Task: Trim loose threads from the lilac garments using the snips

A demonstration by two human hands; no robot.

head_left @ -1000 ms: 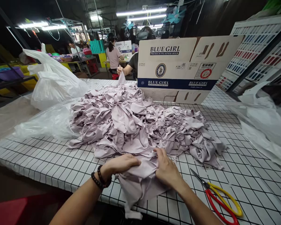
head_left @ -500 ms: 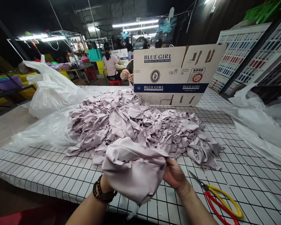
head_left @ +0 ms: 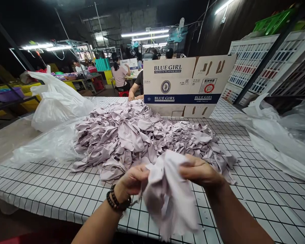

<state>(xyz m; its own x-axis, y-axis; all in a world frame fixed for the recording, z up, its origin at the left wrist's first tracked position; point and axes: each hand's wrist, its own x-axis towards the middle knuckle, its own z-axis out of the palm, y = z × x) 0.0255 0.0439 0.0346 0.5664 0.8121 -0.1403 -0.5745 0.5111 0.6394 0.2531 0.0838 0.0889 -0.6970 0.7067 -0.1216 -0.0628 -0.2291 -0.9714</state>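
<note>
A piece of pale lilac fabric (head_left: 167,200) hangs between my hands, its lower end smeared by motion. My left hand (head_left: 133,179), with dark beads on the wrist, pinches its left edge. Fingers closed, my right hand (head_left: 202,171) grips the upper right part of the same piece. Just beyond them lies a large heap of crumpled lilac fabric pieces (head_left: 132,134) on the checked tablecloth (head_left: 53,189). The scissors are out of sight in this view.
Behind the heap stands a printed cardboard box (head_left: 167,73). White plastic bags lie at the left (head_left: 58,105) and at the right (head_left: 277,132). Across the table a co-worker's forearm (head_left: 134,91) shows beside the box. White crates (head_left: 256,64) are stacked at the far right.
The fabric was spread wide over both hands; now it hangs in a narrower bunch between them. My right hand has risen, and its forearm covers where the red-and-yellow scissors lay.
</note>
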